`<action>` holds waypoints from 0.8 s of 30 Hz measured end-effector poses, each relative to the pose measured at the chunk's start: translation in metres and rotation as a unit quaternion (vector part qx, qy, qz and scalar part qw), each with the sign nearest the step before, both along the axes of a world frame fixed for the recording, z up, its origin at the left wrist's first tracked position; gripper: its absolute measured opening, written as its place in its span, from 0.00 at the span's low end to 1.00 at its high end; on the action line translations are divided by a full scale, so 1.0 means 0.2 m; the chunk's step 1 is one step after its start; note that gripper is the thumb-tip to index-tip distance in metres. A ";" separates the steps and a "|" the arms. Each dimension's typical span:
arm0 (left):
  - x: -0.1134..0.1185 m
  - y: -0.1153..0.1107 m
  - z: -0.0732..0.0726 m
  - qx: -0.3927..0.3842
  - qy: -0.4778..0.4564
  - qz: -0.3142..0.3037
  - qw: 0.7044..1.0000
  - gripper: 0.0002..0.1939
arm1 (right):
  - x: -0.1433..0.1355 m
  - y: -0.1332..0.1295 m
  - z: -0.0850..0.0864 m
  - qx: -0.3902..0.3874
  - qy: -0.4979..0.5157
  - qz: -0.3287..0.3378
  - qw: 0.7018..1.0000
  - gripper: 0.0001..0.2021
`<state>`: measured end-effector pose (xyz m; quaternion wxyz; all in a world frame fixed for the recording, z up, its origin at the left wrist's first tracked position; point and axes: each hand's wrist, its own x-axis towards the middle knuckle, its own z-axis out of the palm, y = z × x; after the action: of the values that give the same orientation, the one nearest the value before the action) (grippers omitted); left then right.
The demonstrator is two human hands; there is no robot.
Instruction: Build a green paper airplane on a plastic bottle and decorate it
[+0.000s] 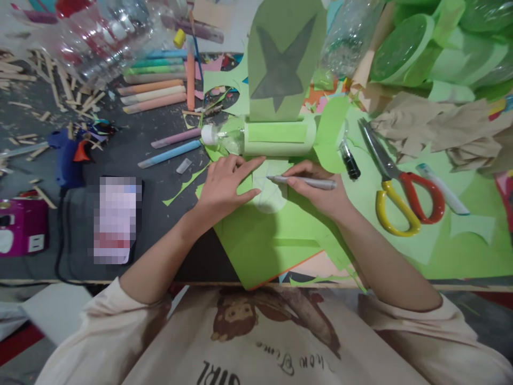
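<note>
Between my hands lies a pale paper piece (276, 202) with thin pencil-like lines on it, on top of green paper sheets (256, 251). My right hand (316, 187) grips a slim grey pen (304, 182), its tip touching the pale piece. Spread flat, my left hand (228, 184) rests on the paper at the left, thumb and fingers apart. Just beyond them a plastic bottle (230, 135) with a white cap lies sideways, wrapped in green paper. Behind it stands a rounded green paper shape (262, 101) bearing a dark star (280, 67).
Scissors (393, 176) with red and yellow handles lie at right, near crumpled brown paper (433, 128) and a black marker (350, 160). At left are a phone (118, 219), a blue glue gun (68, 158), a purple box (24, 227), wooden sticks and coloured paper rolls (156, 85).
</note>
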<state>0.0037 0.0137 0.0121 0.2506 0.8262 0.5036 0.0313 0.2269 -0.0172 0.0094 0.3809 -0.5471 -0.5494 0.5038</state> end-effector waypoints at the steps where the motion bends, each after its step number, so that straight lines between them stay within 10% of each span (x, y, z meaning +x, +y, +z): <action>1: 0.00 0.00 0.00 0.000 0.001 0.000 1.000 0.33 | 0.00 0.00 0.00 0.003 0.005 -0.011 1.000 0.11; 24: 0.00 0.00 0.00 0.005 -0.001 -0.003 1.000 0.32 | 0.00 0.01 0.01 0.002 0.013 -0.033 0.999 0.10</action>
<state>0.0030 0.0139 0.0122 0.2467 0.8289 0.5010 0.0342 0.2259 -0.0159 0.0118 0.4053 -0.5575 -0.5269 0.4973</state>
